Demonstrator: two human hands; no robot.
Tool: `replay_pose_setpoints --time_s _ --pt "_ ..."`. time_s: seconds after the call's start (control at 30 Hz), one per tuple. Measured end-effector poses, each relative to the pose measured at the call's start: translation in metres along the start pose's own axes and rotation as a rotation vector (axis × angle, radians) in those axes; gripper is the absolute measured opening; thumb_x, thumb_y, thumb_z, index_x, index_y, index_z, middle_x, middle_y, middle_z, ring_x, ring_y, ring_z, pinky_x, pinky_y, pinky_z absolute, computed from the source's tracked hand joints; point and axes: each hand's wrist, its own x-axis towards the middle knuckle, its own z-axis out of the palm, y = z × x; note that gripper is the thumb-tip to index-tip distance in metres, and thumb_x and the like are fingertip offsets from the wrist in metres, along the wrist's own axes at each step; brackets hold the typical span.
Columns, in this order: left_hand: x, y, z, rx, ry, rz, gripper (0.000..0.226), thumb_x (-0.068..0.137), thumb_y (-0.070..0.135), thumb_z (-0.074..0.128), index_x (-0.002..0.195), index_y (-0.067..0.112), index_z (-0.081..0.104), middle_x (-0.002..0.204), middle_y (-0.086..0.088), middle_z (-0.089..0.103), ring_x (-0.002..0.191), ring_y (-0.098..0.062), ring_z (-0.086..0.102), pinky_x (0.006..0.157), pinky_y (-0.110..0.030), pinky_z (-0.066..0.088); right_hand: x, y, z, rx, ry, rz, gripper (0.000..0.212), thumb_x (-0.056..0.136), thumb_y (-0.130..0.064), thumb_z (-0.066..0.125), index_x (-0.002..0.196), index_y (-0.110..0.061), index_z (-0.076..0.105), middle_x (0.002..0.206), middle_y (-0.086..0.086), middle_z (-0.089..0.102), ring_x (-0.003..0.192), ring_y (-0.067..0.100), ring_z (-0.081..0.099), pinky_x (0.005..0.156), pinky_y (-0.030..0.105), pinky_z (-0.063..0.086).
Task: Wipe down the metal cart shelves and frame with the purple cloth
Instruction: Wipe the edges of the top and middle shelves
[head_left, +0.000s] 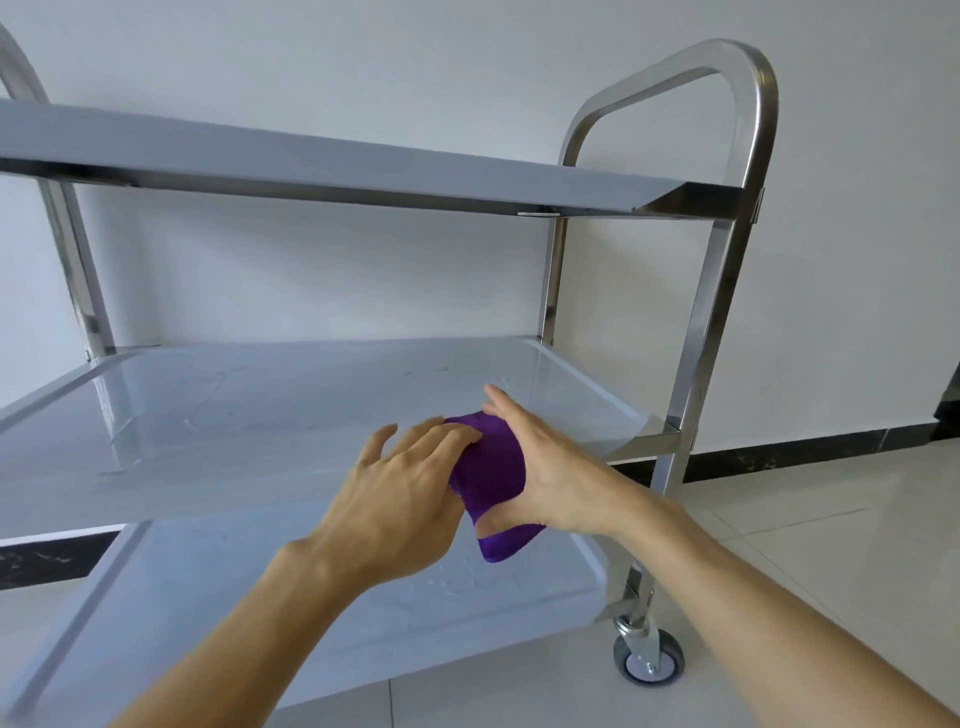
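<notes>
A three-shelf metal cart fills the view, with a top shelf (363, 171), a middle shelf (234, 426) and a bottom shelf (260, 613). The folded purple cloth (493, 467) hangs over the front edge of the middle shelf near its right end. My right hand (545, 467) grips the cloth, thumb under it and fingers over its far side. My left hand (400, 493) rests against the cloth's left side, fingertips on its top, thumb hidden. The middle shelf shows wet streaks.
The cart's right frame post and handle loop (727, 260) rise beside my right hand. A caster wheel (648, 657) stands on the tiled floor (831, 519) at the lower right. A white wall with a dark skirting strip (805, 447) is behind the cart.
</notes>
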Motion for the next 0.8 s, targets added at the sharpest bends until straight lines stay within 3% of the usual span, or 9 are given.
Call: replay_pose_setpoints --time_s 0.17,0.23,0.33,0.4,0.5,0.63,0.8 --pt "0.012 0.010 0.005 0.048 0.009 -0.074 0.049 0.098 0.044 0.033 0.145 0.032 0.034 0.144 0.013 0.047 0.139 -0.011 0.036 0.120 -0.047 0.017 -0.011 0.038 -0.022 -0.102 0.064 0.082 0.135 0.045 -0.064 0.088 0.152 -0.038 0.010 0.159 -0.019 0.017 0.144 0.002 0.014 0.112 0.026 0.022" --pt "0.022 0.019 0.008 0.148 -0.027 -0.093 0.057 0.094 0.059 0.035 0.142 0.029 0.038 0.139 0.002 0.051 0.132 -0.021 0.044 0.117 -0.048 0.021 -0.019 0.055 -0.029 -0.238 0.062 0.094 0.123 0.054 -0.065 0.084 0.152 -0.039 0.015 0.158 -0.020 0.018 0.143 -0.001 0.010 0.113 0.025 0.015" --pt "0.034 0.035 0.024 0.311 -0.090 -0.089 0.072 0.088 0.068 0.042 0.140 0.019 0.035 0.132 -0.010 0.048 0.119 -0.036 0.046 0.106 -0.047 0.030 -0.024 0.069 -0.026 -0.453 0.100 -0.009 0.100 0.074 -0.049 0.079 0.152 -0.035 0.019 0.157 -0.022 0.020 0.144 -0.002 0.009 0.113 0.017 -0.001" --pt "0.039 0.041 0.038 0.337 -0.080 -0.103 0.080 0.086 0.067 0.045 0.144 0.015 0.027 0.138 -0.014 0.042 0.121 -0.041 0.041 0.103 -0.049 0.031 -0.025 0.068 -0.019 -0.493 0.209 -0.084 0.077 0.086 -0.028 0.073 0.149 -0.031 0.030 0.155 -0.017 0.032 0.143 0.003 0.022 0.117 0.020 0.007" --pt "0.044 0.038 0.051 0.351 -0.070 -0.106 0.087 0.085 0.066 0.050 0.150 0.021 0.014 0.152 -0.010 0.030 0.126 -0.047 0.037 0.103 -0.052 0.032 -0.025 0.064 -0.012 -0.491 0.389 -0.134 0.057 0.088 -0.003 0.066 0.138 -0.022 0.049 0.142 -0.010 0.053 0.131 0.011 0.044 0.112 0.028 0.028" --pt "0.041 0.024 0.048 0.358 -0.032 -0.043 0.078 0.081 0.060 0.060 0.144 0.024 0.033 0.145 -0.002 0.046 0.118 -0.038 0.050 0.093 -0.046 0.044 -0.026 0.067 -0.014 -0.514 0.425 -0.117 0.063 0.079 0.013 0.061 0.132 -0.020 0.055 0.136 -0.008 0.059 0.119 0.016 0.052 0.105 0.029 0.036" --pt "0.010 -0.016 0.020 0.322 0.094 0.040 0.071 0.069 0.050 0.073 0.132 0.023 0.054 0.126 0.004 0.063 0.103 -0.030 0.063 0.080 -0.040 0.053 -0.028 0.073 -0.021 -0.563 0.452 -0.135 0.058 0.070 0.009 0.070 0.120 -0.017 0.062 0.122 -0.007 0.068 0.106 0.017 0.063 0.096 0.031 0.042"
